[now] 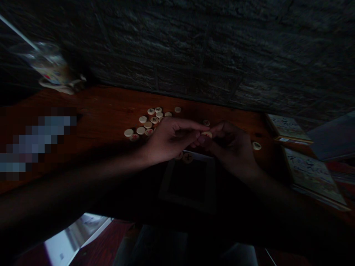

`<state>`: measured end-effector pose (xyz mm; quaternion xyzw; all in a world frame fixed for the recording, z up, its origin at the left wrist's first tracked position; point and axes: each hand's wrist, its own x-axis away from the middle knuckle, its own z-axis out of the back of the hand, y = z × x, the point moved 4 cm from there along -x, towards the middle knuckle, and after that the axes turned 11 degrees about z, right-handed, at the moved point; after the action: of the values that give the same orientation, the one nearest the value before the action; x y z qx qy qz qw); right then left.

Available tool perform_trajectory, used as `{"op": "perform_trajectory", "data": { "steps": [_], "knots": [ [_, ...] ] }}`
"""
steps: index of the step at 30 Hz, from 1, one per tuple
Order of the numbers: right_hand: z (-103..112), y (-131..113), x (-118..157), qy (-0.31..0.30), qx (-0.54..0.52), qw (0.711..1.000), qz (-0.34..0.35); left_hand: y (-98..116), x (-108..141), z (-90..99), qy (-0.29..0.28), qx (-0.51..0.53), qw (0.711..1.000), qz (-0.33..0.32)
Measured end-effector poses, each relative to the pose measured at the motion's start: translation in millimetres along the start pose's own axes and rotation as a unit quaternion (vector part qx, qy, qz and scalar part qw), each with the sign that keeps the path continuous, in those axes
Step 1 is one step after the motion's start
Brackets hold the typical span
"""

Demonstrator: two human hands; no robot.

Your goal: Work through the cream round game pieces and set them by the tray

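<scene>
Above the dark wooden table, my left hand (pixel 174 138) and my right hand (pixel 231 142) meet fingertip to fingertip. Between them is a round xiangqi piece (pixel 206 135) with a red character, gripped by the closed fingers of both hands. Several more pieces (pixel 141 130) lie scattered to the left, some blank side up, others showing red or black characters; my left hand partly covers this group. Below my hands, two pieces (pixel 188 157) rest at the top of a dark, pale-rimmed box or tray (pixel 210 181). One piece (pixel 256 146) lies just right of my right hand.
Along the back runs a dark stone wall (pixel 177 48). At the far left stands a plastic cup (pixel 52 70) with a straw on a holder. Two illustrated boxes or books (pixel 313 173) sit on the right. A blurred-out patch (pixel 36 144) covers something on the left.
</scene>
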<state>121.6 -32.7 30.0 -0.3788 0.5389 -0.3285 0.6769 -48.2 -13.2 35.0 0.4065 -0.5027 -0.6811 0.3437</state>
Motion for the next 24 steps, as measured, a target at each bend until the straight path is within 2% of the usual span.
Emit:
{"op": "perform_trajectory", "data": {
  "steps": [6, 11, 18, 24],
  "knots": [
    [2.8, -0.7, 0.5, 0.013, 0.006, 0.999, -0.031, -2.7, 0.1, -3.9, -0.027, 0.002, 0.999, -0.023],
    [-0.5, -6.4, -0.8, -0.01, -0.009, 0.998, -0.058, -2.3, -1.8, -2.9, 0.011, -0.015, 1.0, -0.014],
    [-2.4, -5.2, -1.6, -0.026, -0.037, 0.998, -0.047, -2.3, -4.6, 2.6, 0.028, 0.008, 1.0, -0.008],
    [-0.9, -3.3, -0.7, -0.012, -0.001, 0.999, -0.042, -3.4, -1.2, 1.1, 0.019, 0.015, 1.0, 0.001]
  ]
}}
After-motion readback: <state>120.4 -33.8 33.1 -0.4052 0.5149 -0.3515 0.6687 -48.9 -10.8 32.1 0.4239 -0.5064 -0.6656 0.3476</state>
